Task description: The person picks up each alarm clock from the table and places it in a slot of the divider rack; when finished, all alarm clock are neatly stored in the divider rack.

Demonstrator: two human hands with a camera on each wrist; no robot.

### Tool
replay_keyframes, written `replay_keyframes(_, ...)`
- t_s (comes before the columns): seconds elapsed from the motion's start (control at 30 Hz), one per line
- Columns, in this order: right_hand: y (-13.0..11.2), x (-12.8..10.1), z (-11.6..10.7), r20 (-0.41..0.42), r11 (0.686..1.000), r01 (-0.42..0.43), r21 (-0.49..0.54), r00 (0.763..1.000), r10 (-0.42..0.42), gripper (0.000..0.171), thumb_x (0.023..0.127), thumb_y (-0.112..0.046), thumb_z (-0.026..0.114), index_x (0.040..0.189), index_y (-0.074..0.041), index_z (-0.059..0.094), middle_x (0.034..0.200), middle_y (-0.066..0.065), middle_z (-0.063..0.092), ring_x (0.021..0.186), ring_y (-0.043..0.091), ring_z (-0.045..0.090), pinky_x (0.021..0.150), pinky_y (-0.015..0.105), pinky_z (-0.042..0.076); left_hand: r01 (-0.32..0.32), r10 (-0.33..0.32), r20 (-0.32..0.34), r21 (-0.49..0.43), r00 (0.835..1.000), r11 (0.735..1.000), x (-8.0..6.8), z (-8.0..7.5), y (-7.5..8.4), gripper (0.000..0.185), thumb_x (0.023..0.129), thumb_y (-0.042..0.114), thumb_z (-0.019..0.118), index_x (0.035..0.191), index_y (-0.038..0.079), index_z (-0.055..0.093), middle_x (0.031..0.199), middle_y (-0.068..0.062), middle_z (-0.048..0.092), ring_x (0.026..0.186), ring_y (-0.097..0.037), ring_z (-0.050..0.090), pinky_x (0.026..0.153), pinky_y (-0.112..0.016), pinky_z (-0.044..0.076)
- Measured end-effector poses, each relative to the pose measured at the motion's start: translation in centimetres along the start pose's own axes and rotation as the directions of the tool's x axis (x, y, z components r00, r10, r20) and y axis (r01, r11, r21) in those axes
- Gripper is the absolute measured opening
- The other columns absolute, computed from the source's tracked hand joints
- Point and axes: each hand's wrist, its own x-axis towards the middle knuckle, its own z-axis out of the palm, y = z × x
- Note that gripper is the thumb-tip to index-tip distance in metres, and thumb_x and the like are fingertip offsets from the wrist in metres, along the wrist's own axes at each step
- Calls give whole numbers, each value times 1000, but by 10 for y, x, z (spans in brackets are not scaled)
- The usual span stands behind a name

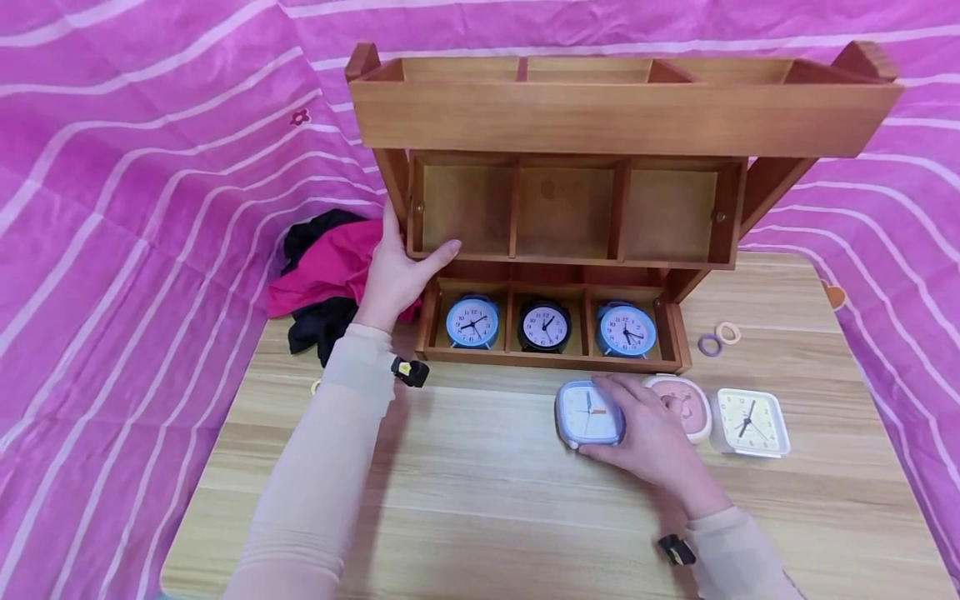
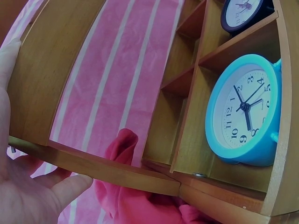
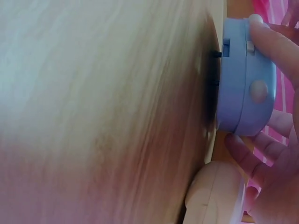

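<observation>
Closest to the camera, the right hand (image 1: 651,437) is curled around a square blue clock (image 1: 588,413) sitting face-up on the desk (image 1: 480,500), fingers over its top edge and thumb on the near side. The right wrist view shows the same grip from the side, fingertips (image 3: 268,39) pressed on the clock's edge. Just right of it, partly under that hand, is a pink clock (image 1: 686,404), and next to that a cream clock (image 1: 752,422), both lying flat too.

A bit further back sits the wooden shelf (image 1: 622,117), three tiers stepping up. Bottom tier has three round clocks standing upright, one per slot: a blue one (image 1: 472,322) left, a black one (image 1: 545,325) middle, another blue one (image 1: 625,330) right. The middle and top tiers have nothing in them that I can see.

The left hand (image 1: 396,271) is flat against the shelf's left side, fingers pretty much straight, thumb lying along the front lip of the middle tier. Not wrapped around anything, just bracing it.

Two hair ties (image 1: 718,338) lie on the desk right of the shelf. Behind the left hand there's a pile of pink and black cloth (image 1: 322,275), and a pink striped sheet (image 1: 150,167) covers everything behind.
</observation>
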Motion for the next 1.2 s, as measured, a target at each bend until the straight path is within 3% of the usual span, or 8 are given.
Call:
replay_keyframes(0.3, -7, 2, -1, -40, 1000, 19, 11, 999, -18, 106, 57, -57, 99, 147, -14, 60, 144, 11, 58, 126, 32, 58, 95, 57, 42, -10, 9, -10, -16, 1000, 1000, -1, -2, 1, 109, 85, 50, 84, 163, 48, 9, 162, 7, 41, 145, -17, 46, 118, -46, 42)
replay_keyframes(0.5, -22, 15, -21, -171, 996, 56, 66, 984, -44, 107, 55, -53, 102, 145, -14, 61, 144, 11, 57, 125, 35, 57, 96, 55, 34, -8, 8, -7, -7, 1000, 1000, 0, -1, 1, 109, 85, 52, 84, 163, 47, 8, 162, 7, 41, 145, -17, 46, 117, -45, 43)
replay_keyframes(0.8, -69, 68, -83, -395, 973, 193, 124, 910, -130, 109, 50, -42, 107, 146, -18, 62, 143, 7, 58, 129, 30, 53, 99, 55, 27, 9, -9, -5, 13, 1000, 1000, 1, -1, -1, 109, 84, 54, 84, 163, 50, 8, 162, 7, 41, 146, -18, 45, 118, -45, 41)
replay_keyframes(1.03, -104, 123, -113, -518, 958, 274, 88, 834, -191, 109, 52, -52, 104, 147, -19, 61, 143, 7, 58, 131, 25, 53, 95, 52, 28, -13, 13, -7, -2, 1000, 1000, 1, -1, -2, 110, 85, 50, 84, 164, 47, 9, 163, 8, 40, 144, -17, 47, 119, -41, 41)
replay_keyframes(1.13, -115, 145, -117, -526, 956, 287, 64, 824, -212, 107, 57, -56, 101, 148, -19, 60, 143, 8, 57, 131, 25, 52, 95, 52, 29, -29, 29, -9, -14, 1000, 999, 2, 0, -2, 109, 85, 48, 85, 164, 46, 10, 162, 8, 41, 143, -17, 48, 118, -39, 41)
replay_keyframes(1.2, -122, 158, -119, -515, 960, 274, 50, 831, -211, 105, 59, -58, 99, 149, -20, 60, 145, 7, 56, 132, 24, 51, 96, 53, 30, -37, 37, -1, -29, 999, 999, 2, 1, -1, 109, 85, 46, 86, 164, 45, 11, 162, 8, 41, 142, -17, 49, 118, -38, 41)
